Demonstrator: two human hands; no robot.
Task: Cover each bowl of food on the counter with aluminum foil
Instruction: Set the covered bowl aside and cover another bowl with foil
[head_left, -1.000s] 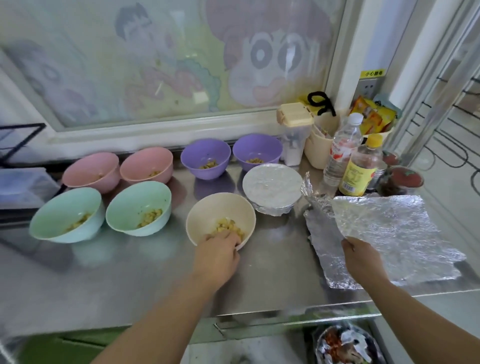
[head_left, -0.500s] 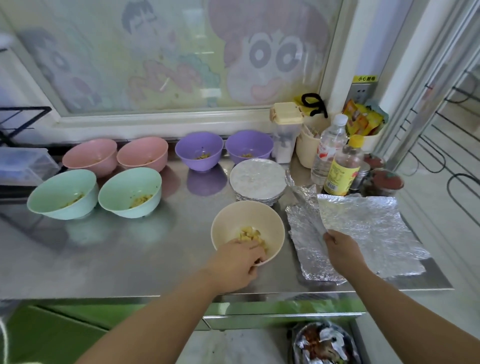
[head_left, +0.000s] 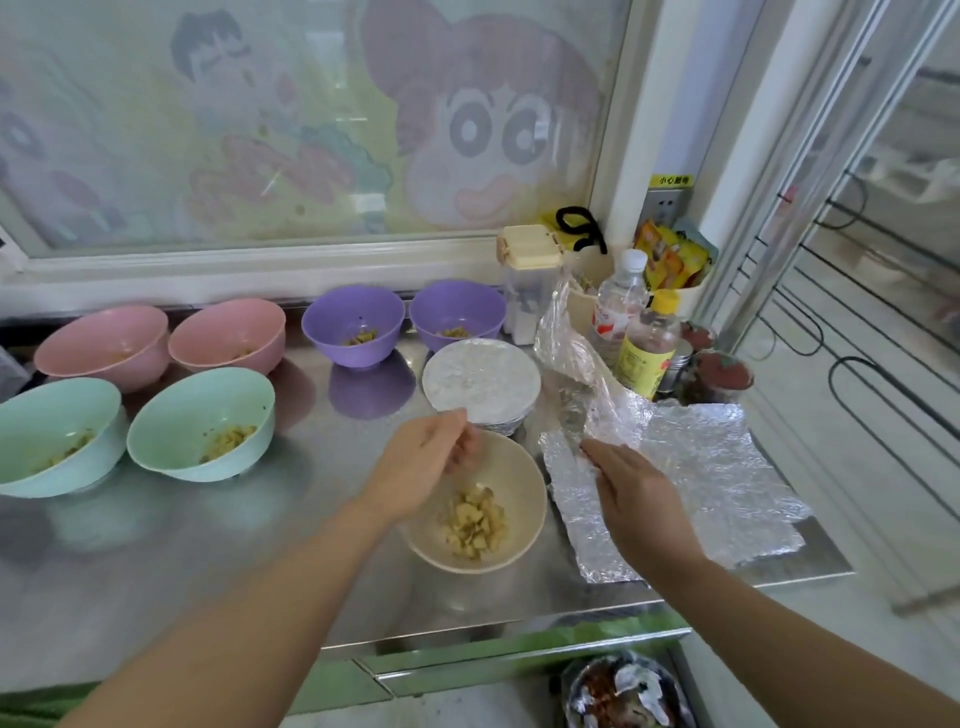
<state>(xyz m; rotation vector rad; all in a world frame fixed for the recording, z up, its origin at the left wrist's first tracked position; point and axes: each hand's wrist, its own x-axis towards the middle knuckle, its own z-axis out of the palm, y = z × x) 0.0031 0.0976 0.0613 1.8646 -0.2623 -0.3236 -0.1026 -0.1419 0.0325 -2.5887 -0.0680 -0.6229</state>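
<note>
A cream bowl (head_left: 522, 493) with chopped food sits near the counter's front edge. My left hand (head_left: 421, 467) hovers over its far rim, fingers loosely curled and holding nothing. Behind it stands a bowl covered in foil (head_left: 480, 376). To the right lies a stack of foil sheets (head_left: 711, 467). My right hand (head_left: 634, 493) is at the stack's left edge and holds the top foil sheet (head_left: 569, 353), whose far part stands lifted. Two green bowls (head_left: 202, 421), two pink bowls (head_left: 228, 332) and two purple bowls (head_left: 353, 322) stand uncovered to the left.
Bottles (head_left: 647, 348), a lidded container (head_left: 530, 270) and jars crowd the back right corner behind the foil. The steel counter (head_left: 208, 561) ends just below the cream bowl. A bin with scraps (head_left: 623, 696) sits under the counter. A wire rack is at the right.
My left hand pulled the cream bowl toward the front edge, then let go and rose above it. My right hand lifted the top foil sheet off the stack.
</note>
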